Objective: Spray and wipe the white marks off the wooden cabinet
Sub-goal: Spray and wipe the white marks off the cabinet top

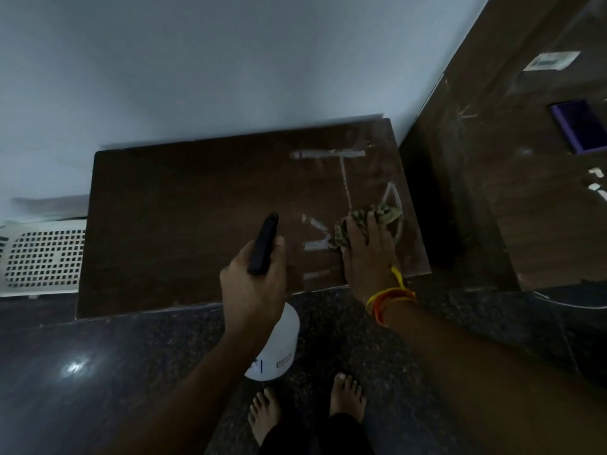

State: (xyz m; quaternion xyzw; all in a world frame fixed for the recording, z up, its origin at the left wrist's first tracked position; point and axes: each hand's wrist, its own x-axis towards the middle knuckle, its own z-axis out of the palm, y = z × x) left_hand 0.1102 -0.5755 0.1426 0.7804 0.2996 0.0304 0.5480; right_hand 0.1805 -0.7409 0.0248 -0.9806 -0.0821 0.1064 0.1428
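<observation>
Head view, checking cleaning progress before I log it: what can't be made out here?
- Marks under the cloth and right hand: covered, so wiped or not is unknown.
- Spray bottle trigger and neck: hidden by the left hand.
- Bottle label: too small and blurred to read.
- Taller cabinet on the right: cut off by the frame edge; its white marks only partly show.
</observation>
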